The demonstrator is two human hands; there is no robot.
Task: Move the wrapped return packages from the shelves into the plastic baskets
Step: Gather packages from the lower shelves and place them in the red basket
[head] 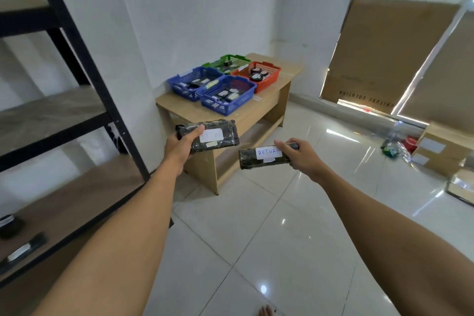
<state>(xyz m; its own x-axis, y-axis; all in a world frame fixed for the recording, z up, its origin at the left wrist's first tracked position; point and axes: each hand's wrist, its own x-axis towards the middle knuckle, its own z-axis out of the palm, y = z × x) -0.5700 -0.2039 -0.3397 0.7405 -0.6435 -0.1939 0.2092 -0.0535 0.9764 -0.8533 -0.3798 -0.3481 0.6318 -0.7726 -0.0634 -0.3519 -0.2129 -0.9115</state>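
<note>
larger package [208, 136]: dark wrap, white RETURN label, held in air | smaller package [264, 158]: same, lower | baskets [225, 100]: two blue, green, red, on counter [256, 113], part-filled

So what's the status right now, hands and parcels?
Left hand grips one wrapped package; right hand grips another package. Baskets ahead on the wooden table. Nothing visibly in the way.

Left hand [179, 147] & right hand [300, 154] each grip a wrapped pkg, baskets [228, 95] on table ahead.
</note>
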